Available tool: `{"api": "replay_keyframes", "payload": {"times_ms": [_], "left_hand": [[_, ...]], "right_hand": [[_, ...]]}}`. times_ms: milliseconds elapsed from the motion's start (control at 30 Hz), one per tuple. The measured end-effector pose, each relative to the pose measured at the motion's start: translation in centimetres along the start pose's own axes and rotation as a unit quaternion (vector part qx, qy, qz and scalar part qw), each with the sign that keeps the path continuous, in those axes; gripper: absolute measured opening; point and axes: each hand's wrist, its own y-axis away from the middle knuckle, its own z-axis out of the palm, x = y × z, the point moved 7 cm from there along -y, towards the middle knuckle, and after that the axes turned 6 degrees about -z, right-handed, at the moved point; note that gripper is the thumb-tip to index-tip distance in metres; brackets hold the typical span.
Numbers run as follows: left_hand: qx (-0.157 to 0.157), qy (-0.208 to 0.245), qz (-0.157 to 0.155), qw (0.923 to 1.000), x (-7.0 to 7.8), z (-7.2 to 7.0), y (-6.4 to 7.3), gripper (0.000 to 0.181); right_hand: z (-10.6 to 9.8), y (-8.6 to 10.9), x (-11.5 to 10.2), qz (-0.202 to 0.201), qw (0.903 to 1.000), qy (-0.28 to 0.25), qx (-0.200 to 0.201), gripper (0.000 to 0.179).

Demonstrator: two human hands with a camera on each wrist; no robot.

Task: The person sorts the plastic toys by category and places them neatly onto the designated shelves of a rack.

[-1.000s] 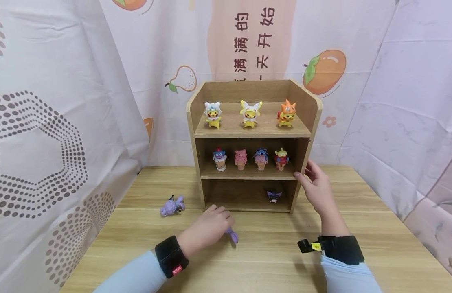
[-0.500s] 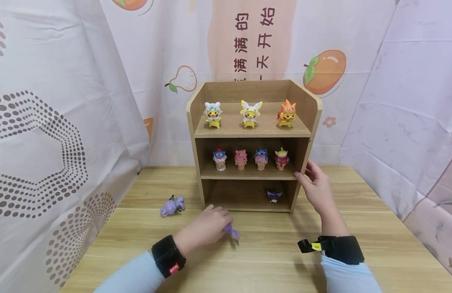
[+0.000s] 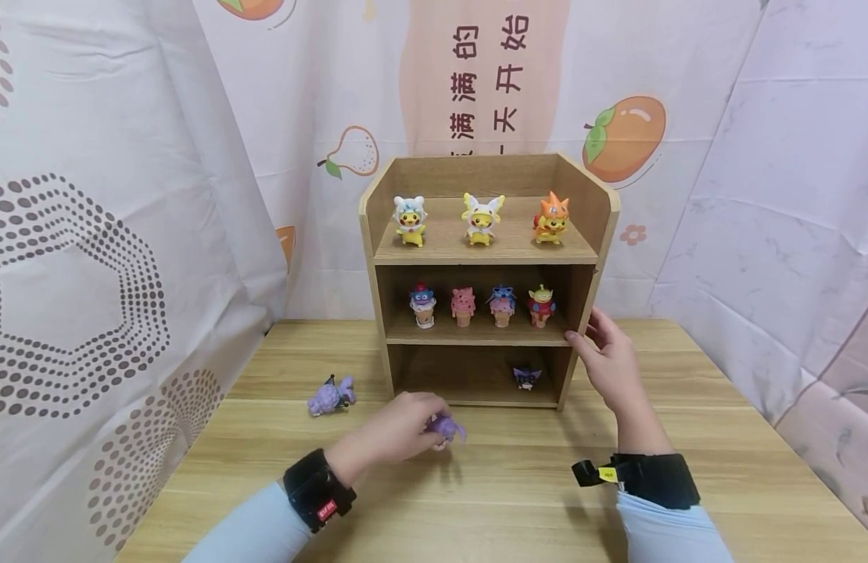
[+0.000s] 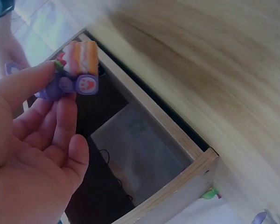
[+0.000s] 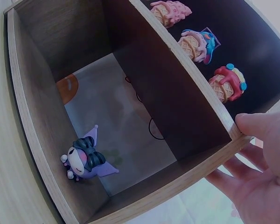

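Between thumb and fingers, my left hand point(image 3: 404, 426) pinches a purple figurine point(image 3: 444, 428), just above the table in front of the shelf's lower left. In the left wrist view the figurine point(image 4: 67, 86) shows paw feet and a slice of strawberry cake. My right hand point(image 3: 606, 356) grips the right side of the wooden shelf point(image 3: 486, 256); the right wrist view has its thumb at the front edge and fingers along the outer side. A purple-eared figurine with a black bow point(image 5: 86, 158) stands on the bottom level, toward the right. Another purple figurine point(image 3: 330, 396) lies on the table left of the shelf.
Three yellow figurines point(image 3: 480, 220) stand on the top level. The middle level holds several ice-cream-cone figurines point(image 3: 463, 306) in a row. Wood-grain table point(image 3: 504, 500) surrounds the shelf, with a printed curtain point(image 3: 321, 94) behind.
My left hand has lifted the purple figurine slightly and turned it, so more of it shows beyond the fingers. The right hand and the shelf stay where they were.
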Motion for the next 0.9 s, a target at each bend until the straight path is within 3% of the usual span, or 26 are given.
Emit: {"api": "replay_keyframes", "payload": {"times_ms": [300, 667, 900], "left_hand": [[-0.008, 0.122, -0.071, 0.99, -0.9, -0.6, -0.5, 0.021], [0.019, 0.181, -0.121, 0.9758, -2.5, -0.9, -0.9, 0.026], [0.031, 0.228, -0.144, 0.9623, -3.7, -0.7, -1.8, 0.028]], "right_hand": [[-0.1, 0.1, 0.0, -0.002, 1.0, 0.004, 0.001, 0.06], [0.0, 0.0, 0.1, -0.003, 1.0, -0.008, 0.003, 0.06], [0.0, -0.1, 0.1, -0.001, 1.0, -0.008, 0.006, 0.06]]}}
